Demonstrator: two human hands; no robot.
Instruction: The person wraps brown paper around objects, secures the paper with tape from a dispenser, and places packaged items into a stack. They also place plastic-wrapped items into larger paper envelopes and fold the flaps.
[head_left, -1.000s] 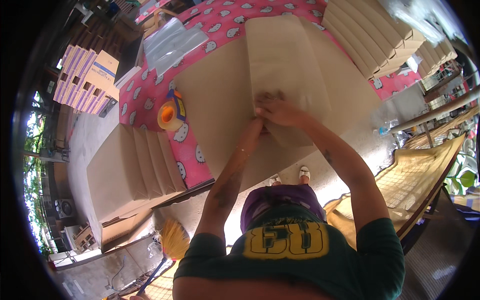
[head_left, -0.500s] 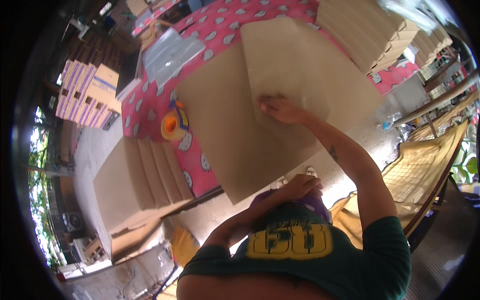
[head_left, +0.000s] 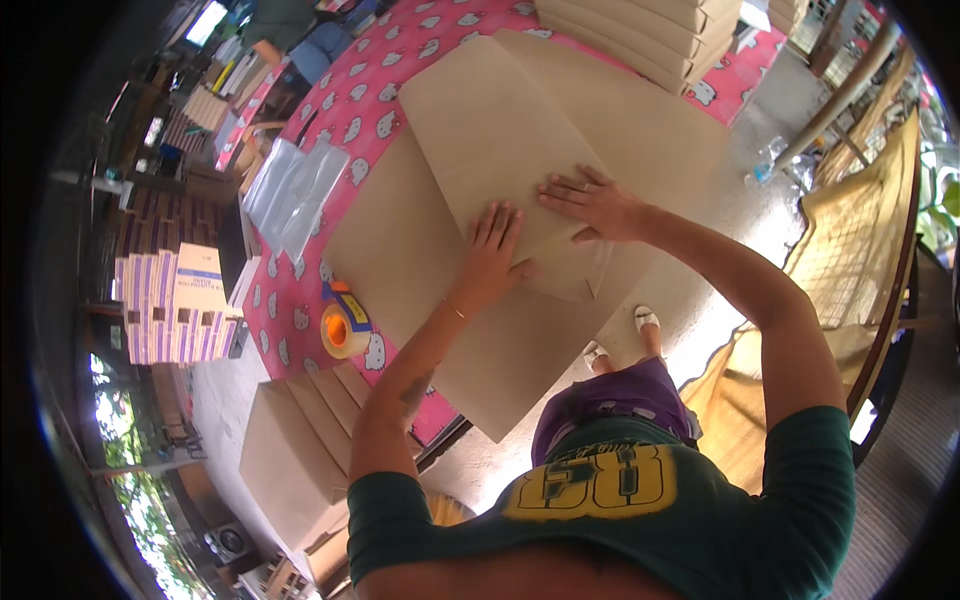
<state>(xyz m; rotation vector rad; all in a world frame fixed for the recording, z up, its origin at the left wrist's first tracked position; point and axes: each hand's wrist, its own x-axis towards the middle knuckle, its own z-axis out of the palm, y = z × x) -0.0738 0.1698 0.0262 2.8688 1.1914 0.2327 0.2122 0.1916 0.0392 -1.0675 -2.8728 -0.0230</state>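
A flat brown parcel (head_left: 490,120) lies at a slant on a large brown paper sheet (head_left: 400,240), which covers much of the table. My left hand (head_left: 490,262) rests on the parcel's near left edge, fingers stretched out. Flat on top of it, a little farther right, lies my right hand (head_left: 600,208), its fingers spread. Both hands press on the surface without gripping anything. Glossy creases show at the parcel's near end, beside my right wrist. Left of the sheet sits a tape dispenser (head_left: 345,325) with a roll of clear tape and an orange core.
The table has a pink patterned cover (head_left: 285,330). Clear plastic sleeves (head_left: 295,190) lie at its left. Brown wrapped parcels (head_left: 640,40) are stacked at the far right, and others (head_left: 290,450) at the near left. Printed cartons (head_left: 180,300) stand farther left. Another person (head_left: 300,40) is at the far left.
My left hand has come from near my waist onto the parcel. My right hand has opened flat on it. The parcel looks turned, its far end more to the left; the view has shifted too.
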